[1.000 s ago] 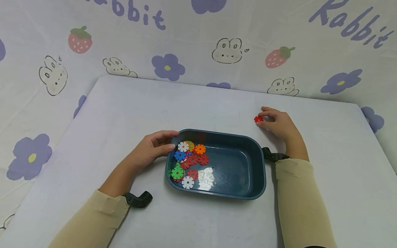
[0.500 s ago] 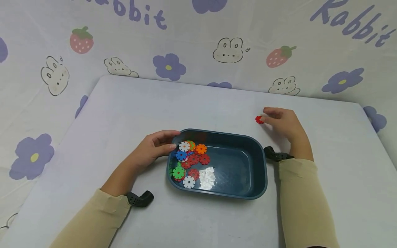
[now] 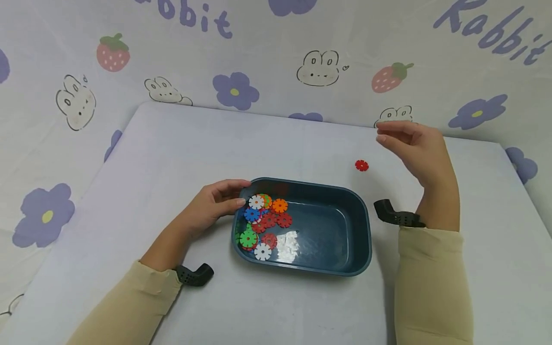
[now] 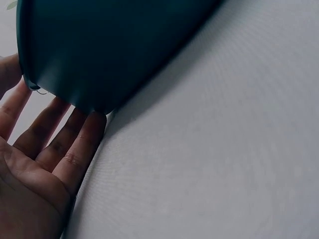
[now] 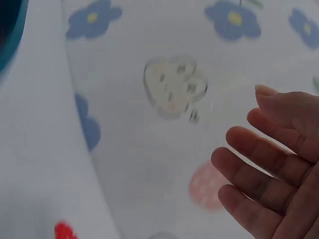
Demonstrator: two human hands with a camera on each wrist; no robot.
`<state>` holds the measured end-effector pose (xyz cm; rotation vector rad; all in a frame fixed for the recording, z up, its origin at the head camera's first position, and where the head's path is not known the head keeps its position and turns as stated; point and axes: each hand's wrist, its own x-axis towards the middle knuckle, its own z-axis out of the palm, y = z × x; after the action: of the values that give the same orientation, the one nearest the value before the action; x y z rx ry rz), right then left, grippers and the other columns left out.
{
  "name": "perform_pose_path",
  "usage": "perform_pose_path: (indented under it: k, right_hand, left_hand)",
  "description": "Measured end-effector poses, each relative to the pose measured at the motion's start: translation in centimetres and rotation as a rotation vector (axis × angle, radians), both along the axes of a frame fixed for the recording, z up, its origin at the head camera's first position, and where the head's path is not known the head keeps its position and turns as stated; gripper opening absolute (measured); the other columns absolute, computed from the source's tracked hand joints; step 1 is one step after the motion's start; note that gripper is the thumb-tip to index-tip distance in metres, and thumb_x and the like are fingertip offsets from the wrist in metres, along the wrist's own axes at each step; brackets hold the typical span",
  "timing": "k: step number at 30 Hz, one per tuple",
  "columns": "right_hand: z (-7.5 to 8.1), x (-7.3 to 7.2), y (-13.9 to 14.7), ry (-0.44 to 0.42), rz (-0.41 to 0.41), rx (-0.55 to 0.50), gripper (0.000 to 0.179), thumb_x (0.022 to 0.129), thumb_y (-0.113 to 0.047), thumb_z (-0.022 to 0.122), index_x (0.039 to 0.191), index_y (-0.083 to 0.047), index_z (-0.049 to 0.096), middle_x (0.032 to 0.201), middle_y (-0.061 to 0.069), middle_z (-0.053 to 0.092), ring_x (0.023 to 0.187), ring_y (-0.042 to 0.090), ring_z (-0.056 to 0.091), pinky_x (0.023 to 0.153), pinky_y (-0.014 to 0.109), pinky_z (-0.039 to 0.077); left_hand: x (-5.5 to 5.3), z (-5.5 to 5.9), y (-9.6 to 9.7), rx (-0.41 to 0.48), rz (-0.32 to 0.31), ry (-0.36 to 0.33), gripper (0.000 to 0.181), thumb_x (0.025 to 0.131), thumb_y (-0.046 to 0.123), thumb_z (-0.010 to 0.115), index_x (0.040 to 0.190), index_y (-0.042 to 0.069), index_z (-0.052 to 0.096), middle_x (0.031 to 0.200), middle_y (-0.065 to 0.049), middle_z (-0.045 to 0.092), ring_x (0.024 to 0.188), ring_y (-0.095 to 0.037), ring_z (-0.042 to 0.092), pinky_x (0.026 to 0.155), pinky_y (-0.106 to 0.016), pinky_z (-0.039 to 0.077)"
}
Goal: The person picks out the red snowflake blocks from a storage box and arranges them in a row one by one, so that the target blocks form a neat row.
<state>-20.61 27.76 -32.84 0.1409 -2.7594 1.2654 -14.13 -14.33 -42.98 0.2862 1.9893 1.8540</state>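
Note:
In the head view, my left hand (image 3: 211, 203) holds the left end of a dark blue plastic tub (image 3: 319, 272), its thumb at the rim. The left wrist view shows several fingertips against the outside wall of the tub (image 4: 114, 45). Snowflake building discs in several colours, among them a green disc (image 3: 248, 238) and an orange disc (image 3: 280, 205), lie at the tub's left end. A red snowflake disc (image 3: 362, 165) lies flat on the table beyond the tub's far right corner. My right hand (image 3: 418, 148) is raised above and right of it, holding nothing, fingers relaxed.
A white-covered table (image 3: 207, 143) carries everything. Behind it hangs a patterned cloth (image 3: 267, 48) with rabbits, strawberries and flowers. Black wrist devices, one on the left arm (image 3: 195, 275) and one on the right arm (image 3: 398, 214), stick out beside the tub.
My right hand has let go of the red snowflake disc, leaving it on the table, and has risen up and to the right. The left hand and tub stay practically where they were.

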Motion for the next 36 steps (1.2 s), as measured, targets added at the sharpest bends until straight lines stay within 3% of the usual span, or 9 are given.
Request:
perform_pose_path:
  k: [3,6,9,14,23,29,36]
  right_hand:
    - [1.5,0.8,-2.3,0.128,0.147,-0.049,0.035,0.091,-0.023,0.071,0.125,-0.014,0.069,0.118,0.003,0.07,0.098,-0.002,0.066,0.085,0.011,0.05]
    - [2.3,1.6,-4.6,0.231,0.33,-0.104,0.032,0.089,-0.006,0.071,0.12,-0.007,0.07,0.116,0.007,0.07,0.098,0.002,0.067,0.084,0.012,0.051]
    - [2.7,2.4,-6.8,0.268,0.49,-0.147,0.032,0.086,0.004,0.07,0.118,-0.003,0.07,0.114,0.011,0.07,0.099,0.006,0.068,0.085,0.016,0.053]
    - [2.3,3.2,-9.7,0.123,0.593,-0.147,0.028,0.088,-0.004,0.071,0.116,-0.007,0.071,0.109,0.006,0.071,0.098,0.01,0.068,0.083,0.021,0.056]
    - [-0.3,2.8,-12.6,-0.183,0.714,-0.066,0.028,0.088,-0.019,0.075,0.115,-0.01,0.072,0.1,0.002,0.073,0.09,0.014,0.066,0.082,0.03,0.057]
    - [-1.5,2.2,-13.7,-0.326,0.81,0.033,0.03,0.087,-0.02,0.076,0.114,-0.008,0.072,0.093,-0.001,0.072,0.085,0.016,0.066,0.081,0.031,0.057]
    - [-2.6,2.0,-15.2,-0.426,0.939,0.201,0.03,0.086,-0.018,0.076,0.114,-0.008,0.072,0.086,-0.003,0.071,0.079,0.014,0.065,0.075,0.029,0.057]
  left_hand:
    - [0.0,0.0,-0.1,-0.008,0.009,0.009,0.044,0.093,0.022,0.068,0.135,0.013,0.058,0.133,-0.011,0.06,0.111,-0.023,0.061,0.088,-0.028,0.055]
    - [0.0,-0.1,-0.2,-0.025,0.02,0.021,0.043,0.093,0.023,0.069,0.134,0.014,0.059,0.131,-0.011,0.06,0.109,-0.023,0.061,0.088,-0.028,0.055]
    - [0.0,0.0,-0.3,-0.037,0.025,0.028,0.042,0.092,0.023,0.069,0.133,0.014,0.06,0.13,-0.011,0.06,0.108,-0.024,0.061,0.087,-0.028,0.055]
    - [-0.1,0.0,-0.4,-0.042,0.029,0.045,0.041,0.091,0.023,0.07,0.13,0.013,0.061,0.127,-0.012,0.061,0.106,-0.024,0.061,0.085,-0.029,0.056]
    - [0.0,0.1,0.1,-0.035,0.041,0.033,0.036,0.091,0.019,0.071,0.124,0.01,0.063,0.121,-0.013,0.063,0.101,-0.023,0.062,0.082,-0.029,0.056]
    - [-0.1,0.2,0.1,-0.034,0.048,0.035,0.034,0.09,0.019,0.071,0.122,0.011,0.064,0.119,-0.013,0.064,0.1,-0.022,0.062,0.081,-0.029,0.056]
    - [-0.1,0.3,0.0,-0.013,0.059,0.033,0.037,0.09,0.018,0.071,0.124,0.007,0.063,0.12,-0.017,0.063,0.1,-0.02,0.063,0.081,-0.029,0.057]
